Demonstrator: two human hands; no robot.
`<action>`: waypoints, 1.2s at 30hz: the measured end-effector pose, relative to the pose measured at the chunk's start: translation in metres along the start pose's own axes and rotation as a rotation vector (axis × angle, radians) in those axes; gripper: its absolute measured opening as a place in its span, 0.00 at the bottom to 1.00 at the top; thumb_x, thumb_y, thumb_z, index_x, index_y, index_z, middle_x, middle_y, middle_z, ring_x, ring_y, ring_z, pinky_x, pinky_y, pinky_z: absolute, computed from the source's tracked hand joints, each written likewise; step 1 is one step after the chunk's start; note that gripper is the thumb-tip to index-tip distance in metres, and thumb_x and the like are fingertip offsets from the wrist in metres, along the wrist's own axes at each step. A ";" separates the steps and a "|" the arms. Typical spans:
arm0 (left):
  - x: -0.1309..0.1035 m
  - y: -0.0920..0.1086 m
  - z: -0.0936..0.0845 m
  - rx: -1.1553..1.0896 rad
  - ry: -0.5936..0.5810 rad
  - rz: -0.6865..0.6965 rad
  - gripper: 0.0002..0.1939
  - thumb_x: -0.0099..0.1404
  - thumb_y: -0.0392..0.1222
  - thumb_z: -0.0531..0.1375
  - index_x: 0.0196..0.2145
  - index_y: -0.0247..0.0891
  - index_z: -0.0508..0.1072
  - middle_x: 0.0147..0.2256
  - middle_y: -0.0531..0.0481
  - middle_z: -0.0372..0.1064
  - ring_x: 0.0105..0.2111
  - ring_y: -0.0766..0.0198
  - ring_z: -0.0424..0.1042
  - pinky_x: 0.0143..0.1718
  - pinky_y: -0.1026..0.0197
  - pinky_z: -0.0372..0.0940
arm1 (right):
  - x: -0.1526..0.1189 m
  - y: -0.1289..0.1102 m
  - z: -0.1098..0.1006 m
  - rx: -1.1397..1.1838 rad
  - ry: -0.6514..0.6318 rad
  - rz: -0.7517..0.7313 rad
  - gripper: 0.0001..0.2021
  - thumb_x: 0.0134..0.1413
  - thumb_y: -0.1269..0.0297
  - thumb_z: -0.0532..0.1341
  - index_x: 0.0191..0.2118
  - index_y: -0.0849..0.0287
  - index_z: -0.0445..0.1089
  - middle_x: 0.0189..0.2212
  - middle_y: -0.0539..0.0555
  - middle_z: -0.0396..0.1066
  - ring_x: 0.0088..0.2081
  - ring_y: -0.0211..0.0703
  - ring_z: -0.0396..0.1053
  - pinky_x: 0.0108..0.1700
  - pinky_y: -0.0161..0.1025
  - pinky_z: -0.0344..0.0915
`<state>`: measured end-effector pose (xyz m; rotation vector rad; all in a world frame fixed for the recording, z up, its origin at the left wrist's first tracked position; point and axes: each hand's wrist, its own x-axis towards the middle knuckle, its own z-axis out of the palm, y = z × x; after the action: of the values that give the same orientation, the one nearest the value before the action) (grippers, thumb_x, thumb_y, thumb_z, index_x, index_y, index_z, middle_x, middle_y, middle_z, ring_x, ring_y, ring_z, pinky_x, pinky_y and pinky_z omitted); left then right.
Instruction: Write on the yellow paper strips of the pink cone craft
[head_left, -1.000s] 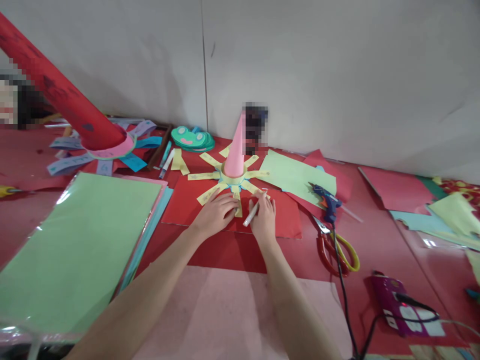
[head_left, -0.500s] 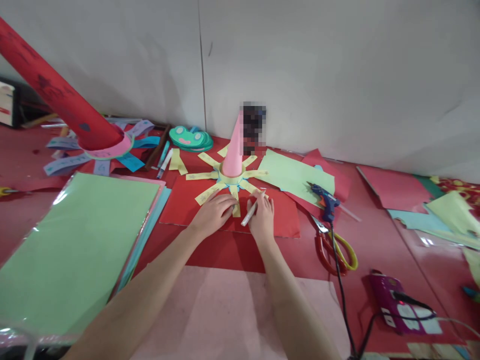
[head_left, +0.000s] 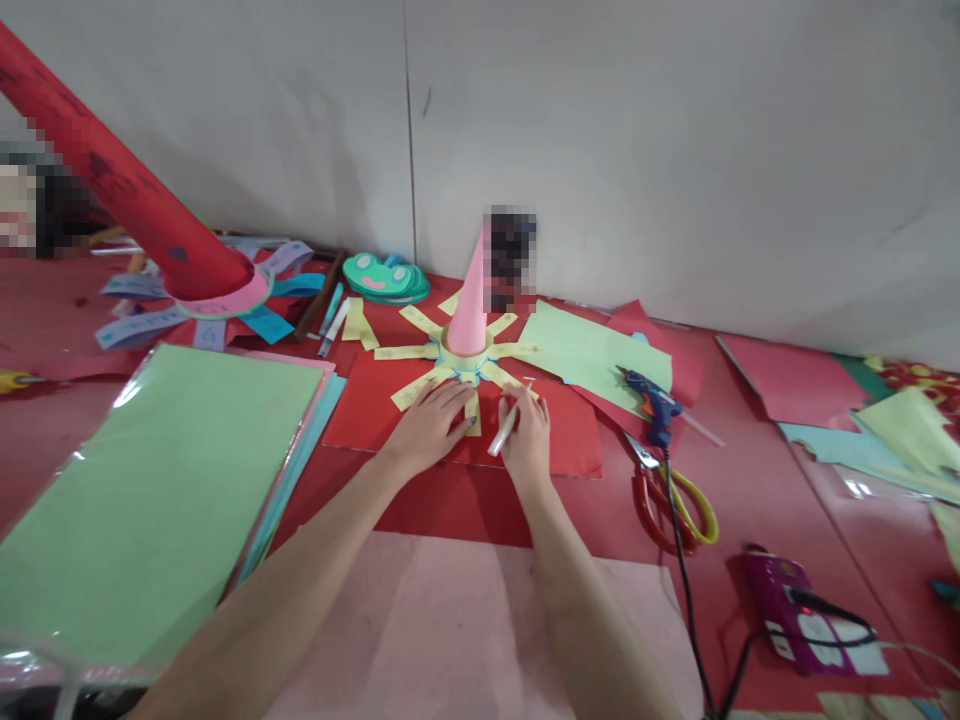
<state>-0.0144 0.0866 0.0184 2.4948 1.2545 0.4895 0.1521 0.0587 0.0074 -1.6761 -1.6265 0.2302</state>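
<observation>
A pink paper cone [head_left: 468, 315] stands upright inside a yellow paper ring [head_left: 463, 361], from which several yellow strips spread out like rays. Small marks show on some of the strips. My left hand [head_left: 429, 425] lies with fingers stretched over the front strip [head_left: 472, 412], pressing near the ring. In my right hand [head_left: 526, 435] is a white pen [head_left: 504, 430], its tip by the front-right strip [head_left: 510, 380]. Red paper [head_left: 360, 405] lies beneath the strips and both hands.
Green sheets [head_left: 172, 480] are stacked at left, below a red paper tube [head_left: 135, 190] with strips. Frog cutouts [head_left: 384, 278] lie at the back. To the right are a glue gun [head_left: 654, 405], scissors [head_left: 671, 505], a cable and a purple box [head_left: 787, 610].
My left hand's fingers have shifted slightly up the front strip toward the ring. The pen in my right hand has tilted a little. The view has moved slightly.
</observation>
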 end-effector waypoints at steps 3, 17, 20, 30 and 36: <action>0.000 -0.001 0.001 0.011 -0.003 0.003 0.19 0.71 0.41 0.48 0.58 0.37 0.62 0.59 0.45 0.62 0.61 0.59 0.57 0.64 0.49 0.45 | 0.000 0.000 -0.001 -0.005 0.002 0.001 0.12 0.63 0.64 0.48 0.44 0.58 0.67 0.39 0.58 0.76 0.43 0.48 0.71 0.57 0.53 0.56; -0.002 -0.001 0.001 0.106 -0.045 -0.002 0.19 0.72 0.45 0.46 0.58 0.44 0.65 0.63 0.43 0.55 0.63 0.53 0.52 0.63 0.39 0.40 | -0.001 0.001 0.001 0.004 0.024 0.003 0.12 0.62 0.66 0.50 0.46 0.58 0.67 0.41 0.58 0.76 0.44 0.48 0.71 0.56 0.54 0.57; -0.003 -0.001 0.000 0.111 -0.034 0.004 0.18 0.73 0.45 0.47 0.57 0.45 0.66 0.62 0.43 0.55 0.63 0.54 0.53 0.63 0.38 0.41 | 0.000 0.001 0.001 0.008 0.015 0.004 0.12 0.62 0.66 0.50 0.45 0.58 0.67 0.41 0.58 0.75 0.44 0.48 0.71 0.55 0.54 0.57; -0.003 -0.002 0.000 0.107 -0.020 0.027 0.18 0.73 0.46 0.48 0.55 0.47 0.69 0.61 0.44 0.57 0.63 0.53 0.53 0.63 0.40 0.41 | 0.000 0.002 0.000 0.024 0.024 -0.005 0.11 0.60 0.69 0.50 0.44 0.57 0.67 0.39 0.57 0.76 0.42 0.47 0.71 0.56 0.53 0.57; -0.003 0.000 -0.003 0.096 -0.031 0.053 0.17 0.72 0.46 0.50 0.54 0.46 0.70 0.62 0.45 0.57 0.64 0.51 0.51 0.63 0.38 0.41 | 0.000 0.003 0.001 0.025 0.018 0.001 0.12 0.59 0.69 0.49 0.45 0.57 0.67 0.40 0.57 0.75 0.42 0.48 0.71 0.56 0.54 0.57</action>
<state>-0.0173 0.0848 0.0205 2.6106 1.2307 0.4101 0.1537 0.0594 0.0042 -1.6555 -1.6035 0.2351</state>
